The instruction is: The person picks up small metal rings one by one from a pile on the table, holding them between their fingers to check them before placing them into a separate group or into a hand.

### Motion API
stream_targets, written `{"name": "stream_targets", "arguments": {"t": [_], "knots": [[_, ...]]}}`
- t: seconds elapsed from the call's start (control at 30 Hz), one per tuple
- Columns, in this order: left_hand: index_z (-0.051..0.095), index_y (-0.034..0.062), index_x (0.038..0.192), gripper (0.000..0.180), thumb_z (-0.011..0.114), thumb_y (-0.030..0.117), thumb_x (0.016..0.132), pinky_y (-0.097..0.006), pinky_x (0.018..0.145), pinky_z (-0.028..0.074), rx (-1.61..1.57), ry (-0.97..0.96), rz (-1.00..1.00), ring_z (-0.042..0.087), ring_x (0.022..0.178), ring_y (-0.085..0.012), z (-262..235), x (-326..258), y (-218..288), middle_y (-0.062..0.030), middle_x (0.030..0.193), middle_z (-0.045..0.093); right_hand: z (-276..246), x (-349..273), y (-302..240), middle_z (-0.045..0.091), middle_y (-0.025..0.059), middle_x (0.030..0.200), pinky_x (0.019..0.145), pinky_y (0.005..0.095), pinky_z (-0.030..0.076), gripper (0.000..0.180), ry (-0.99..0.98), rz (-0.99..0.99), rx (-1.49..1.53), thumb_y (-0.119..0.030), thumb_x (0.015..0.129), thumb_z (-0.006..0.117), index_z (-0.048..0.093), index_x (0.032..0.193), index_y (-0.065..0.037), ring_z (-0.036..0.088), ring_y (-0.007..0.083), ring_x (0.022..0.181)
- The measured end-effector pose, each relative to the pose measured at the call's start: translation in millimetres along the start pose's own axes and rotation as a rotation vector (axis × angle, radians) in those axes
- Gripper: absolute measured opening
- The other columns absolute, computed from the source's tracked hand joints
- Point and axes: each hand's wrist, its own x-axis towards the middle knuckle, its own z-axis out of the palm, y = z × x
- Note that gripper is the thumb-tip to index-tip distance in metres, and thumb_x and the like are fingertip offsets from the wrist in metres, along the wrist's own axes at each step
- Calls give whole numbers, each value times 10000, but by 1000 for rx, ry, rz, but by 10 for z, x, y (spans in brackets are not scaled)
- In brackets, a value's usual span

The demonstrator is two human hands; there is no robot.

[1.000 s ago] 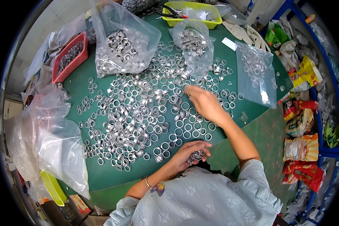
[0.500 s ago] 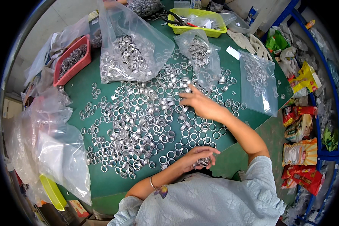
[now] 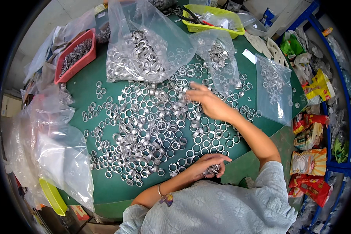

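Many silver metal rings point(image 3: 138, 156) lie loosely spread, some overlapping, over the green table point(image 3: 105, 195). Close to my body, my left hand point(image 3: 202, 165) is cupped around a small bunch of metal rings point(image 3: 213, 169), its index finger stretched out. My right hand point(image 3: 212, 104) reaches over the far right part of the spread rings, its fingertips down among them. Motion smears those fingers, and whether a ring is between them cannot be made out.
Behind the rings stand a large clear bag of rings point(image 3: 138, 58) and a smaller clear bag point(image 3: 218, 58). A flat clear bag point(image 3: 275, 87) lies right. Red basket point(image 3: 76, 58), yellow basket point(image 3: 238, 31) with pliers, and plastic bags point(image 3: 62, 156) edge the table. Blue shelving point(image 3: 316, 27) stands right.
The whole view has shifted slightly, moving the bags and baskets rightward and up in the picture. My right hand's fingers have moved over the rings; my left hand keeps its bunch.
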Motion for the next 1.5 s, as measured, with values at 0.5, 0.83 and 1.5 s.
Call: {"name": "stream_targets", "arguments": {"t": [0.5,0.83,1.5], "knots": [[533,8,1142,346,442,269,933,-179,357,295,-1,-16,-9,508,515,-98,13,24,10,-98,682,556,57,538,440,482,160,1282,1038,407,315,530,110,-5,-158,125,675,428,525,1177,-16,354,386,1252],[527,9,1151,344,432,261,938,-183,354,293,-5,-28,15,519,525,-95,2,21,-12,-87,687,560,-190,-173,-243,471,97,1314,1068,378,299,591,-273,-49,-11,191,647,412,542,1183,-21,304,310,1311],[508,-8,1164,354,422,257,945,-184,359,310,-41,-61,31,566,564,-129,-45,18,-43,-86,703,568,-143,-327,-270,527,68,1101,812,265,433,350,15,511,1572,25,816,578,485,1147,-34,543,170,999]]}}
